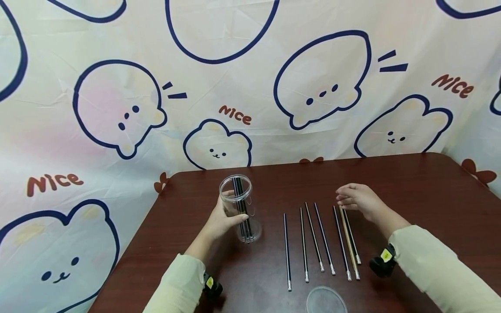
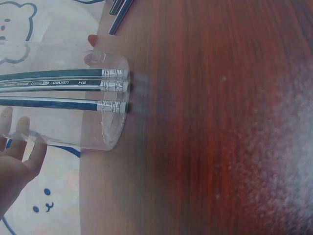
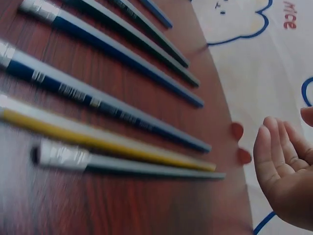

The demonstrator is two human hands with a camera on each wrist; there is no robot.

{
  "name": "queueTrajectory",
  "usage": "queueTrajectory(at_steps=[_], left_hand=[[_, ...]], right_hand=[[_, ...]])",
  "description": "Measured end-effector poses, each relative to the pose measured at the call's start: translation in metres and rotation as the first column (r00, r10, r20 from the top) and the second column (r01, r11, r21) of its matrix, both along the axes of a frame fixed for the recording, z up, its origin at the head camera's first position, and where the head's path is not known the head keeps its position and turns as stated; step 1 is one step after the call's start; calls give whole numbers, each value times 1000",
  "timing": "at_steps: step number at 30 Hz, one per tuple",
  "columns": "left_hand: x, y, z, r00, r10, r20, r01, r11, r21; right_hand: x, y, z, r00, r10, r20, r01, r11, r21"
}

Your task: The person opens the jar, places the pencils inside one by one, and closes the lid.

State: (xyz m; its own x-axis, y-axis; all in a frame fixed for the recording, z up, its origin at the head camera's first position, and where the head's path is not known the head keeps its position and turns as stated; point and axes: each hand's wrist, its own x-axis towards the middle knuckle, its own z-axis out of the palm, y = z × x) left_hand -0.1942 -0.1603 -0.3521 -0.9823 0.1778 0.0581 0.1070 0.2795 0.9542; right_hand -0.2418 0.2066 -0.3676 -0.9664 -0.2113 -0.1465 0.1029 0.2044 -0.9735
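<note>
Partly hidden, the left grip (image 1: 222, 221) holds the jar (image 2: 73, 122); the right grip (image 1: 361, 201) is relaxed.

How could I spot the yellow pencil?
On the brown table, pencils lie in a row right of the clear jar. Second from the right is the yellow pencil, between a blue one and a green one; it alone is yellow.

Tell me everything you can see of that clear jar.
The clear jar looks like plastic: a cylinder with a wide, round, lidless mouth and a thicker rim. It appears roughly upright, left of the loose pencils. Inside are three dark pencils, eraser ends down. The left hand grips its side. Whether its base rests on the table I cannot tell.
</note>
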Motion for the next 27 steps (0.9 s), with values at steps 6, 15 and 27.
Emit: queueTrajectory(at_steps=[6, 15, 27], left_hand=[[1, 1, 1, 1000, -3, -4, 3, 1000, -11], [-8, -5, -13, 1000, 8, -1, -8, 1000, -12], [-14, -8, -19, 1000, -2, -1, 2, 1000, 4]], right_hand=[[0, 17, -15, 999, 19, 32, -23, 995, 97], [1, 28, -26, 993, 49, 111, -70, 978, 195], [-2, 24, -34, 997, 65, 51, -80, 917, 392]])
